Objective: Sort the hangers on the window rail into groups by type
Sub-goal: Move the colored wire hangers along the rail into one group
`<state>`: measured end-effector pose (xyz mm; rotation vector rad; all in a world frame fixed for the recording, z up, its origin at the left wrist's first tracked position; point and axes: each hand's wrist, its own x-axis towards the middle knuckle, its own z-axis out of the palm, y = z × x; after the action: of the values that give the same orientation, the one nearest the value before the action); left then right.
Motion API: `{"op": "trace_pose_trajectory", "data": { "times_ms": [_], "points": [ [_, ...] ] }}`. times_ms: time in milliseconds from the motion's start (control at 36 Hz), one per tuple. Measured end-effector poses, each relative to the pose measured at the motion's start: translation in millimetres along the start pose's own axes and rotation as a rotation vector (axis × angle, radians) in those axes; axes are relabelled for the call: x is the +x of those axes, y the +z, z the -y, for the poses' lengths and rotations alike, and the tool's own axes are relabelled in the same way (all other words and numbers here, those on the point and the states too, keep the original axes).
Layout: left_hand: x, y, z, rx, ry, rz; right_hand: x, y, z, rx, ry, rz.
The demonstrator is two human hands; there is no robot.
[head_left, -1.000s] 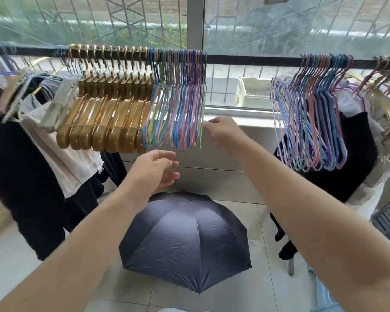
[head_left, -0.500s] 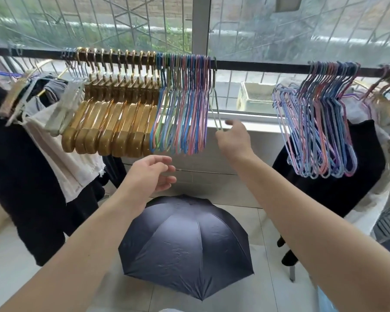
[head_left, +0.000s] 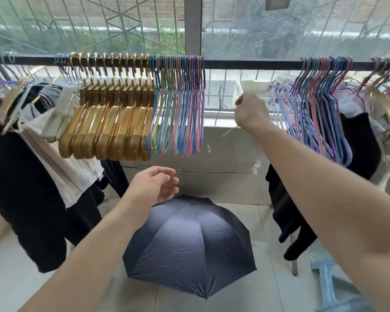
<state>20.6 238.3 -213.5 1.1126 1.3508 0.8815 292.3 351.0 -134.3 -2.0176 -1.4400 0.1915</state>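
Note:
A black window rail [head_left: 245, 64] runs across the view. On its left part hang several gold broad hangers [head_left: 113, 131], packed against a bunch of thin coloured hangers [head_left: 178, 109]. A second bunch of thin coloured hangers [head_left: 313, 109] hangs further right. My right hand [head_left: 250, 111] is raised in the gap between the two bunches, fingers curled round a thin pale hanger [head_left: 221, 109] that shows only as a faint blur off the rail. My left hand [head_left: 153, 188] hovers lower, under the left bunch, loosely curled and holding nothing.
Clothes on hangers [head_left: 43, 154] fill the far left of the rail. A black garment [head_left: 358, 143] and more hangers crowd the far right. An open dark umbrella [head_left: 189, 244] lies on the tiled floor below. A blue plastic stool [head_left: 329, 280] stands at the lower right.
My right hand pinched the end hanger of the left coloured bunch, lifted it off the rail and carried it right towards the second bunch. My left hand barely moved.

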Motion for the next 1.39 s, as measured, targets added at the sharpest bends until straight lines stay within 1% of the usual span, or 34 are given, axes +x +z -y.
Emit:
{"op": "trace_pose_trajectory", "data": {
  "times_ms": [83,167,250,306,417,500,611,667,694,750,806,889,944,972,1083,1194,1250,1333,1361,1389],
  "points": [
    [0,4,18,0.021,-0.028,0.021,-28,29,-43,-0.01,0.078,0.126],
    [1,10,41,0.033,-0.105,0.066,-64,58,-86,-0.038,0.179,0.251],
    [-1,17,66,0.074,-0.185,0.105,-103,81,-115,-0.068,0.255,0.399],
    [-2,21,85,0.119,-0.241,0.144,-129,91,-129,-0.029,0.327,0.498],
    [0,23,122,0.244,-0.363,0.211,-163,92,-141,0.191,0.429,0.603],
    [-1,17,149,0.361,-0.426,0.215,-176,84,-148,0.355,0.418,0.69],
    [15,-17,197,0.623,-0.397,0.207,-182,61,-152,0.588,0.337,0.771],
    [20,-30,212,0.682,-0.417,0.215,-181,48,-156,0.723,0.339,0.79],
    [17,-34,207,0.714,-0.419,0.232,-180,44,-159,0.79,0.355,0.802],
    [11,-43,196,0.731,-0.387,0.24,-177,38,-168,0.881,0.401,0.79],
    [4,-54,187,0.705,-0.395,0.249,-173,31,-179,0.914,0.455,0.733],
    [-10,-70,170,0.695,-0.43,0.389,-170,22,-196,0.973,0.509,0.679],
    [-16,-78,160,0.603,-0.443,0.475,-169,17,-205,1.016,0.529,0.663],
    [-18,-81,155,0.546,-0.439,0.487,-168,16,-208,1.033,0.541,0.655],
    [-18,-88,148,0.343,-0.419,0.445,-169,18,-212,1.094,0.573,0.634],
    [-17,-84,146,0.258,-0.408,0.416,-173,29,-216,1.138,0.65,0.566],
    [-18,-81,142,0.171,-0.433,0.431,-176,35,-221,1.187,0.727,0.515],
    [-24,-74,133,0.034,-0.454,0.489,-181,47,-232,1.383,0.906,0.372],
    [-25,-70,130,0.0,-0.449,0.483,-183,53,-235,1.413,0.955,0.335],
    [-27,-66,127,-0.026,-0.448,0.452,-185,60,-238,1.369,0.997,0.326]
  ]
}}
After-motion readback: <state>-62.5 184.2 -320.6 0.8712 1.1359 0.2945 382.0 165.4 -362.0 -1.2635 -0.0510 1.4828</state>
